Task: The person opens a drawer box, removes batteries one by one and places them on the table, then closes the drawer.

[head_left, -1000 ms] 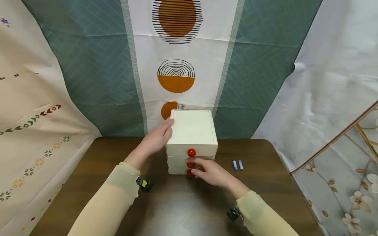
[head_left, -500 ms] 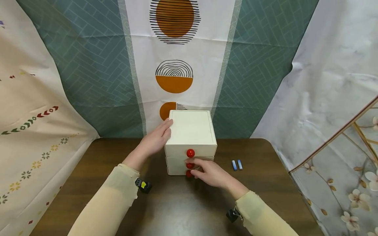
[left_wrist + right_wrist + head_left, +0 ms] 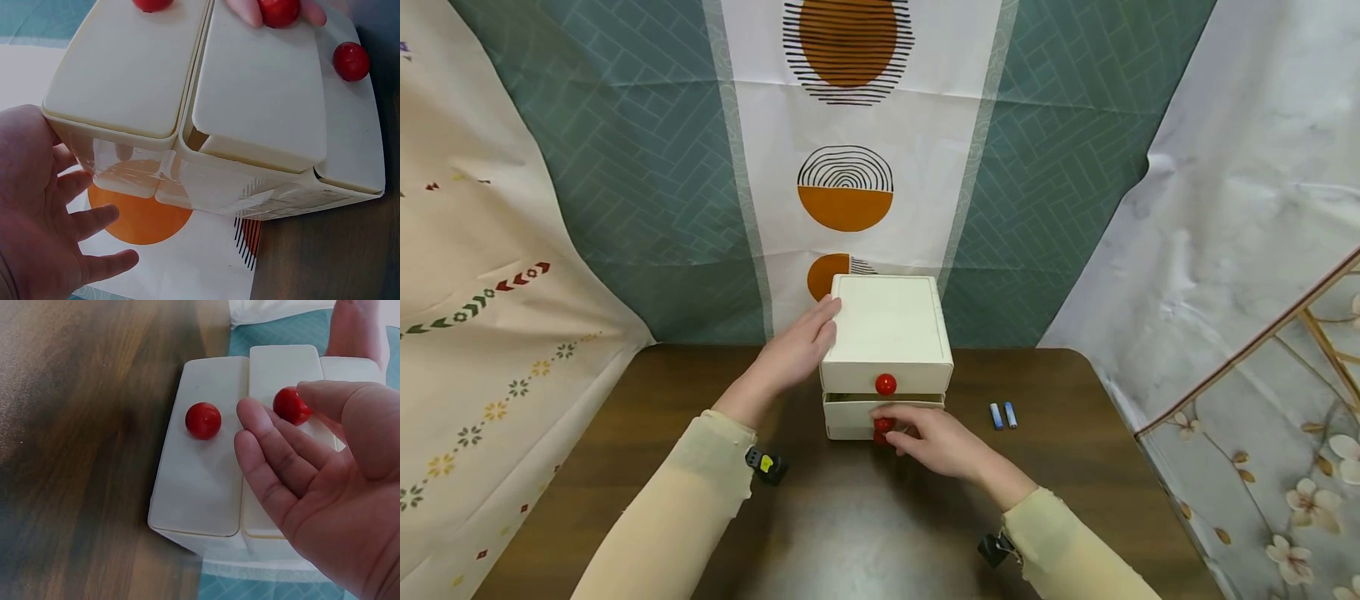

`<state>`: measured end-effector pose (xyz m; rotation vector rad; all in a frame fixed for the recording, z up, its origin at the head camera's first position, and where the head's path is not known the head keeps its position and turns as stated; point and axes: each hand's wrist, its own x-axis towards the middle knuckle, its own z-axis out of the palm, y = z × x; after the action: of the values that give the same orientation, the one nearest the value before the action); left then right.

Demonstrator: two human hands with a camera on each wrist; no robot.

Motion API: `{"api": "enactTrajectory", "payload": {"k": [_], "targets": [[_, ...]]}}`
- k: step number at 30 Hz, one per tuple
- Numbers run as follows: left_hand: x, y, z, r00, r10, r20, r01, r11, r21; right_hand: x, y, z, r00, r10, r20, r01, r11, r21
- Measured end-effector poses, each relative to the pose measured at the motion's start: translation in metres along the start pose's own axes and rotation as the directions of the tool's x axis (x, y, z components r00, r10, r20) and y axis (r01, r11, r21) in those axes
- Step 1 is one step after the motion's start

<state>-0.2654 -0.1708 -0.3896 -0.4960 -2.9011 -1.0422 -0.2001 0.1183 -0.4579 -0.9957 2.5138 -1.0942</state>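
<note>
A small cream box of three drawers (image 3: 891, 317), each with a round red knob, stands on the table. Its middle drawer (image 3: 848, 420) juts out a little, with a dark gap above its front. My right hand (image 3: 940, 437) pinches the middle knob (image 3: 280, 11) between thumb and fingers. Against the upper left side of the box rests my left hand (image 3: 797, 348), its fingers spread and extended along the wall in the left wrist view. The top drawer's knob (image 3: 886, 384) and the bottom drawer's knob (image 3: 203, 420) are untouched.
Two small blue-and-white cylinders (image 3: 1003, 416), like batteries, lie on the brown wooden table (image 3: 850, 533) right of the box. A patterned cloth (image 3: 640, 167) hangs behind the table. A gold-framed floral panel (image 3: 1285, 467) is at the right.
The middle drawer has slid forward slightly, opening a gap beneath the top drawer. My right hand has come a little toward me with its knob; my left hand stays on the box.
</note>
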Motion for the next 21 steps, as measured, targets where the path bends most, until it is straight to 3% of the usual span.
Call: {"api": "enactTrajectory", "payload": {"k": [21], "targets": [[0.002, 0.002, 0.000, 1.000, -0.022, 0.003, 0.022, 1.000, 0.020, -0.012, -0.003, 0.004, 1.000, 0.009, 0.013, -0.009, 1.000, 0.010]]}}
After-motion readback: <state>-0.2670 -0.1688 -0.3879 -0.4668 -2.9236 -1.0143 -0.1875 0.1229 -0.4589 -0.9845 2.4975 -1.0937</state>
